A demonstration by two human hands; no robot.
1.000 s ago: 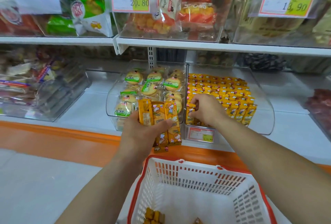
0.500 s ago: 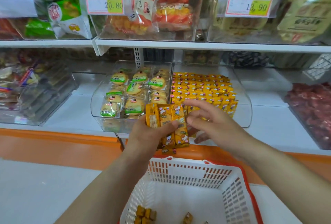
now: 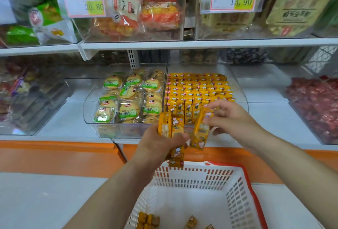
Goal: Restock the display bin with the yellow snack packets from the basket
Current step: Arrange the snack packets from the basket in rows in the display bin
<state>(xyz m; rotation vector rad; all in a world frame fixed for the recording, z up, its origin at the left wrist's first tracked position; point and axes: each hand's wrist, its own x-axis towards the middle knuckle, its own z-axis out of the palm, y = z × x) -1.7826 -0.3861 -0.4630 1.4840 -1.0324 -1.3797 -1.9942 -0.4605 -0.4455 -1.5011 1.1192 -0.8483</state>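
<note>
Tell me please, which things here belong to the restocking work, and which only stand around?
Job: left hand gripping yellow packets; right hand pinching one packet; display bin; basket holding spare packets.

Not the job: round biscuit packs; red sweets; price tags.

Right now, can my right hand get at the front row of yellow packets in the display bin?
Probably yes. The right hand is just in front of the open display bin, with nothing between it and the front row. It is only pinching one packet of its own.
</note>
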